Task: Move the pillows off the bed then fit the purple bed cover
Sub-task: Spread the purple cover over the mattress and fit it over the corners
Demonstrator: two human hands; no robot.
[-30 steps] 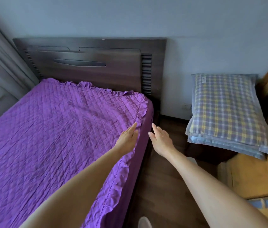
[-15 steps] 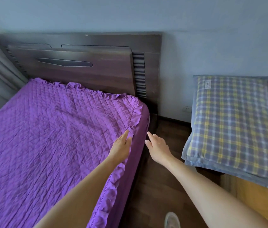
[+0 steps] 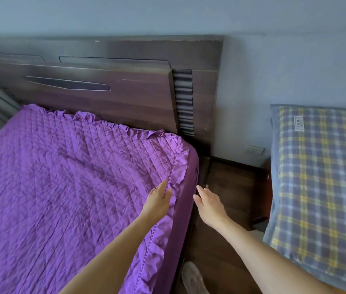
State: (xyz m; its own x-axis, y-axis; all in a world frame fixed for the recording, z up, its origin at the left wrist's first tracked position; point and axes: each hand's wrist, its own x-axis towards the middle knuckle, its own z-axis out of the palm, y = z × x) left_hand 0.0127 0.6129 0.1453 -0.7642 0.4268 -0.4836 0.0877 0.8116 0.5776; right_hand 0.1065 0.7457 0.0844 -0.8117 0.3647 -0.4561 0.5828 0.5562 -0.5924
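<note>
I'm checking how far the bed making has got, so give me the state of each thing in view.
purple bed cover: spread over the bed, wrinkled
left hand: open, flat on the cover's edge
right hand: open, beside the bed, holding nothing
plaid pillow: off the bed

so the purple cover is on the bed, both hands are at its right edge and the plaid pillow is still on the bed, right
Not quite. The plaid pillow is off the bed, lying to the right across the strip of floor, as the head view shows. The purple cover is on the bed, with the left hand and right hand at its right edge.

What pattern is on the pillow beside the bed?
The pillow has a plaid check of grey-blue, yellow and white, seen best in the head view.
</note>
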